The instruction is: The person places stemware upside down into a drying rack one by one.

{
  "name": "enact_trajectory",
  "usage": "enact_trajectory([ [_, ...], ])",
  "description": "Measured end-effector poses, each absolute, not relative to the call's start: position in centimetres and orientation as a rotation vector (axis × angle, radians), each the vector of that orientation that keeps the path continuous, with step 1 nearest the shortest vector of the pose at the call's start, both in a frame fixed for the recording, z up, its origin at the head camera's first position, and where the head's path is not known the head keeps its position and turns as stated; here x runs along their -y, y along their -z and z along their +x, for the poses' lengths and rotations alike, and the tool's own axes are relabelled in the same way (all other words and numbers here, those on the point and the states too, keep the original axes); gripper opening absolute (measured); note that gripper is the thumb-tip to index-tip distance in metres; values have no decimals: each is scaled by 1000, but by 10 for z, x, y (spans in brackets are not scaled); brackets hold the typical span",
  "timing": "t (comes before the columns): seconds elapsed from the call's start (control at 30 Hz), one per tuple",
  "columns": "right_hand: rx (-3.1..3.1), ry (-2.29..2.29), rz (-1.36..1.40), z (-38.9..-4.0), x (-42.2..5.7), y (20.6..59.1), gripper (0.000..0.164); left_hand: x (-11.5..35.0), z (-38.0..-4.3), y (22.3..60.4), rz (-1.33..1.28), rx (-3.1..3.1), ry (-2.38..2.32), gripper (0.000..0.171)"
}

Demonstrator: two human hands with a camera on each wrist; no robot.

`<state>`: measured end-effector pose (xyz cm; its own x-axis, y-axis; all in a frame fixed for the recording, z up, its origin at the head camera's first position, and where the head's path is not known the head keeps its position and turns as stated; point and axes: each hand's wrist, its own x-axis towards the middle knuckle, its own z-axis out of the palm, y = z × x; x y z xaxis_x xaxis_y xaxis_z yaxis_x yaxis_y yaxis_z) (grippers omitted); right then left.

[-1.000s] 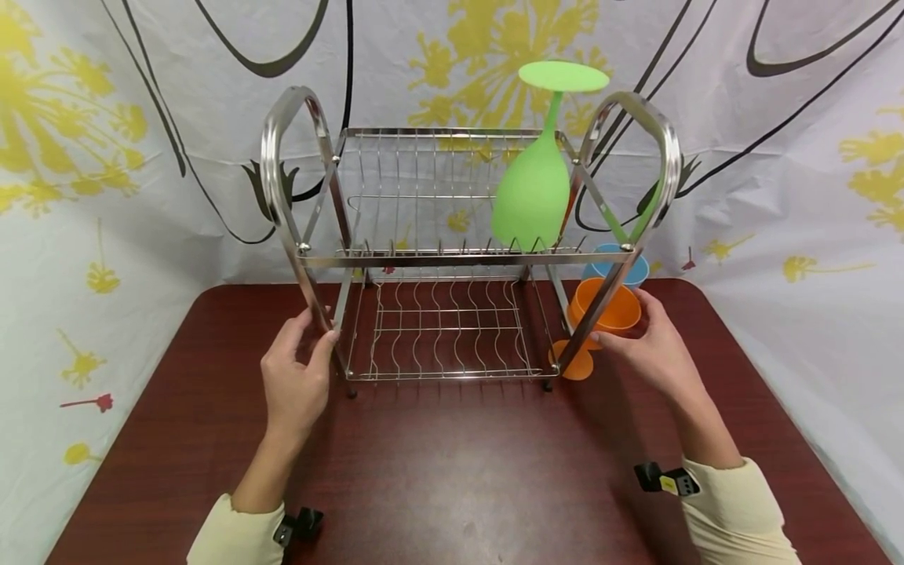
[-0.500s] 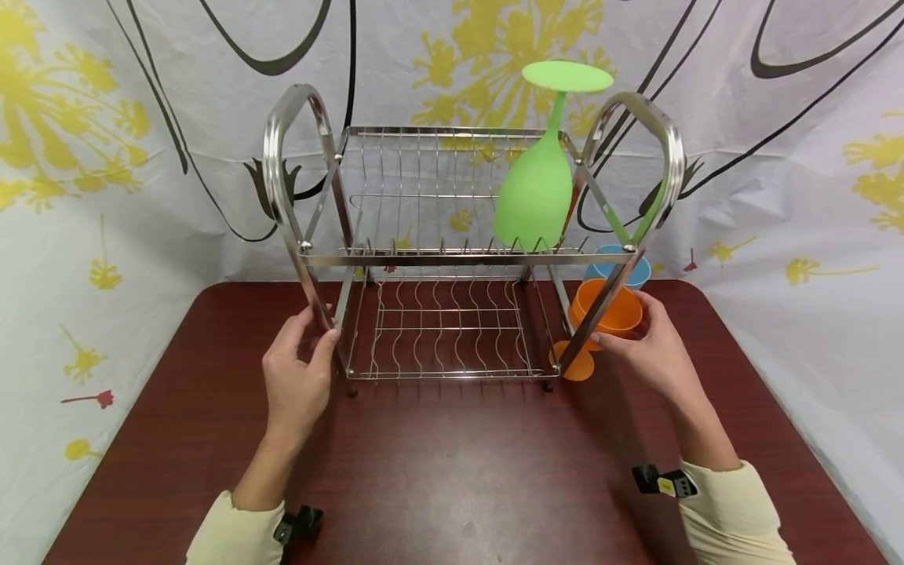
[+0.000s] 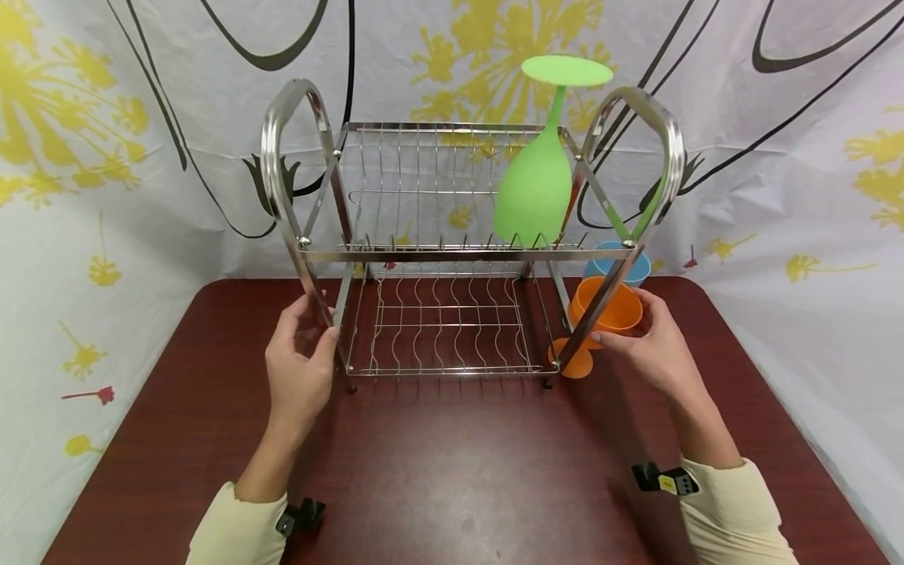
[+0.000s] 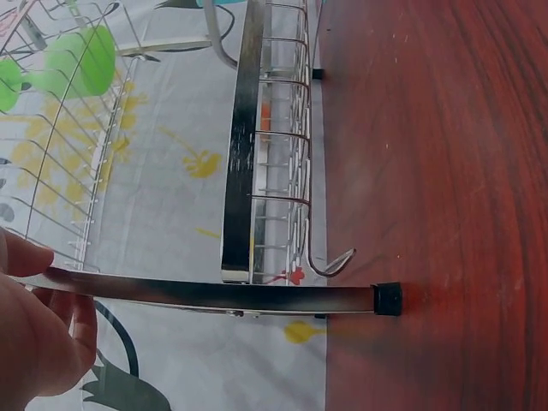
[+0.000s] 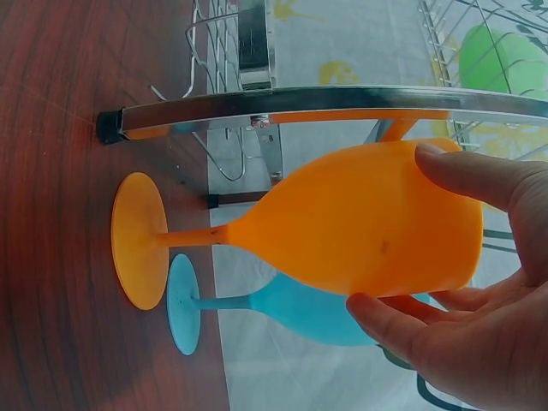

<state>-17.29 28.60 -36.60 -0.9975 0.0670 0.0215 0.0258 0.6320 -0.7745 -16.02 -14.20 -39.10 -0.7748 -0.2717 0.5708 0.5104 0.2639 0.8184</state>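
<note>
And here's the right hand, thumb on one side and fingers on the other, clamped round the bowl of the orange glass! The glass is upright, long axis running straight up from its foot on the table, mouth to the top. It lies to the left of the right palm and a touch forward, just outside the metal rack, with the front right post crossing in front of it in the head view; whether the two touch, I can't tell. Right hand is clearly the nearer one. Over on the far side, the left hand pinches the front left post, the whole rack between it and the glass. Behind the orange one stands the blue glass, and up top the green glass sits upside down at the rack's right end
</note>
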Motion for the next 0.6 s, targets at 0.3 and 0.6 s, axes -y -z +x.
enact_trajectory([
  [0.3,2809,-1313,-95,-172,-287,363,95,141,-162,389,-238,1869,1583,44],
  [0.6,2808,-1310,-100,-169,-290,359,95,141,-161,389,-232,1885,1560,46],
])
